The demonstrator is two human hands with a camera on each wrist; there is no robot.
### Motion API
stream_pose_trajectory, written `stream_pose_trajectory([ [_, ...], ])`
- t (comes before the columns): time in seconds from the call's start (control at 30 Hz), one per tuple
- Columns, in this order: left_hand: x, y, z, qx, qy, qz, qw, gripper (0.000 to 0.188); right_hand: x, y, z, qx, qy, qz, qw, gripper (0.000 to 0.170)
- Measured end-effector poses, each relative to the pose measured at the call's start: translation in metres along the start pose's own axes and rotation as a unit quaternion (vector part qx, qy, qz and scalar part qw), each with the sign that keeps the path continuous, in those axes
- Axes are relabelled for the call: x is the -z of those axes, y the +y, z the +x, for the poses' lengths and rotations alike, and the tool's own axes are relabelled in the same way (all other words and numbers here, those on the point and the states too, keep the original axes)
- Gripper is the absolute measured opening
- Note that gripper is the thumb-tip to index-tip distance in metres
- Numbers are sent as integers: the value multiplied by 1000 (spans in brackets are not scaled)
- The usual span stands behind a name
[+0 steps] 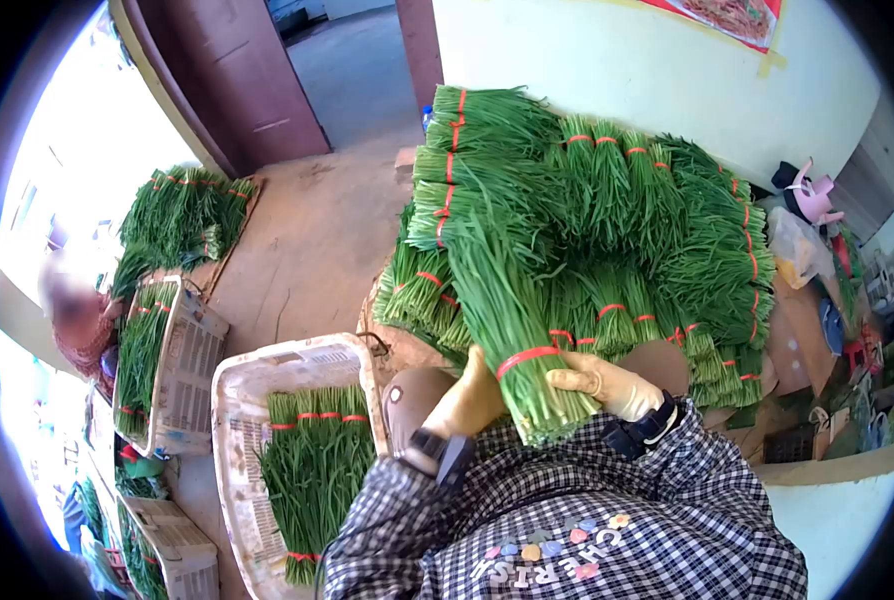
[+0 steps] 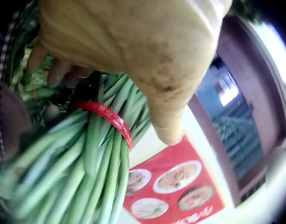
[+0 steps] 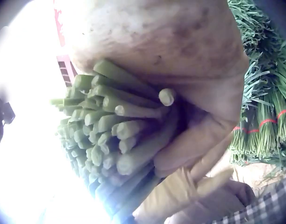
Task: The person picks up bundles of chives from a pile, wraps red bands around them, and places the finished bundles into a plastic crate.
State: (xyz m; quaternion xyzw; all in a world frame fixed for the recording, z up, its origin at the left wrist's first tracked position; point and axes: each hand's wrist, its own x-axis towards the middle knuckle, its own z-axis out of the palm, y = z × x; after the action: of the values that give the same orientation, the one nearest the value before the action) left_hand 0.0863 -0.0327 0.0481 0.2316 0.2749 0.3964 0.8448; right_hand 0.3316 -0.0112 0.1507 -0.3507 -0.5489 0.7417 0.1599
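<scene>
A bundle of green stalks (image 1: 507, 300) with a red band (image 1: 527, 358) is held in front of the lap, cut ends toward the body. The gloved left hand (image 1: 470, 398) is against its left side, fingers underneath; in the left wrist view that hand (image 2: 133, 46) arches over the stalks (image 2: 77, 172) beside the red band (image 2: 110, 119). From the right, the gloved right hand (image 1: 607, 383) grips the bundle near the cut ends. In the right wrist view the right hand (image 3: 166, 42) curls round the stalks, their cut ends (image 3: 105, 130) facing the camera.
Banded green bundles (image 1: 607, 200) are piled against the wall ahead. A white crate (image 1: 229, 440) holding bundles stands at the left, another crate (image 1: 189, 350) beyond it. A person (image 1: 79, 320) is at the far left. A doorway and brown floor (image 1: 307, 240) lie ahead left.
</scene>
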Motion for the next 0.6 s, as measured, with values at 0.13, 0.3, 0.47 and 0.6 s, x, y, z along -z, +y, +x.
stream_pose_trajectory([
  [0.13,-13,-8,21,-40,34,-220,974,67,19,25,-1,3,73,-280,957,91],
  [0.3,-16,-5,28,-59,106,-194,974,59,4,-17,-23,190,173,-294,921,46],
  [0.47,-3,-9,38,-61,70,-243,965,56,-35,1,-3,204,63,-521,826,32],
  [0.6,9,-13,41,-75,94,-232,965,53,-39,27,17,243,65,-569,783,21],
])
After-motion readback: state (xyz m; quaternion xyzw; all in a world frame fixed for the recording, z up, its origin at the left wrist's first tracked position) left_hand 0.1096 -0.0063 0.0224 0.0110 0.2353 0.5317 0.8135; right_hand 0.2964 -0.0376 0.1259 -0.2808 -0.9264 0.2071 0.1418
